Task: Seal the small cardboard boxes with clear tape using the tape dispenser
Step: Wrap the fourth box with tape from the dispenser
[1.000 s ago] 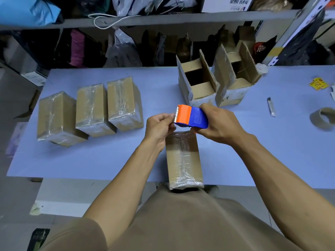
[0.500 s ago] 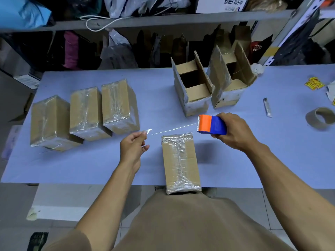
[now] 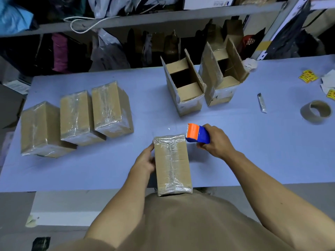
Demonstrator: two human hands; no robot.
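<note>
Far left on the blue bench (image 3: pixel 253 160): three sealed boxes in a row, first taped box (image 3: pixel 39 129), second taped box (image 3: pixel 78 117), third taped box (image 3: pixel 110 108), each just beside the next, all shiny with clear tape. Near edge, centre: the box being sealed (image 3: pixel 171 164) lies lengthwise, near end against the person's torso, tape running along its top seam and over the far end. Left hand (image 3: pixel 145 163) rests against the box's left side, fingers curled onto the edge, holding it; hand slightly blurred. Right hand (image 3: pixel 215 142) wraps round the tape dispenser (image 3: pixel 196 134), blue body, orange head, head touching or just beside the far right corner of the box; can't tell if tape is actually laid there. Behind, toward the far edge: two open boxes standing upright, flaps up, left open box (image 3: pixel 183 87) and right open box (image 3: pixel 221 77), just beside each other. Right of those: a small silvery cutter-like item (image 3: pixel 262 103) lying flat, then an empty tape core (image 3: pixel 316 112), yellow stickers (image 3: pixel 308 77) near the far right corner. Cluttered shelf (image 3: pixel 145 17) behind the bench
</note>
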